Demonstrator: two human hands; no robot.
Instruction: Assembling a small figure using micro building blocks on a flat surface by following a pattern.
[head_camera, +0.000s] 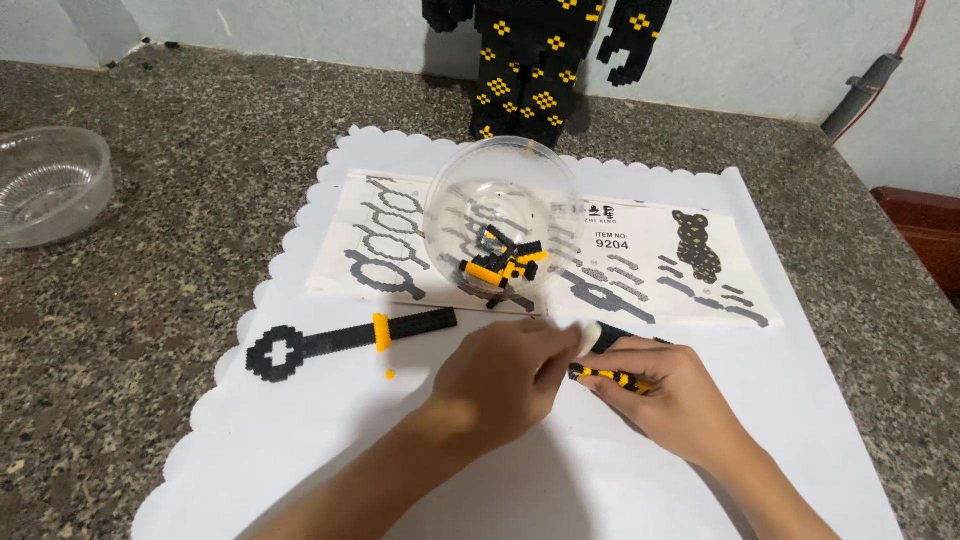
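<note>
My left hand (500, 375) and my right hand (675, 400) meet over the white scalloped mat (330, 430). Both pinch a small black and yellow brick strip (612, 377) between their fingertips, low over the mat. A long flat black brick piece (345, 342) with a yellow band and a heart-shaped end lies to the left of my left hand. One tiny yellow brick (390, 374) lies loose just below it. A clear plastic bowl (505, 225) holding several black and yellow bricks stands just beyond my hands.
A printed instruction sheet (650, 265) lies under the bowl. A tall black figure with yellow dots (535, 65) stands at the back by the wall. A clear glass bowl (50, 185) sits at the far left on the speckled stone counter (150, 300).
</note>
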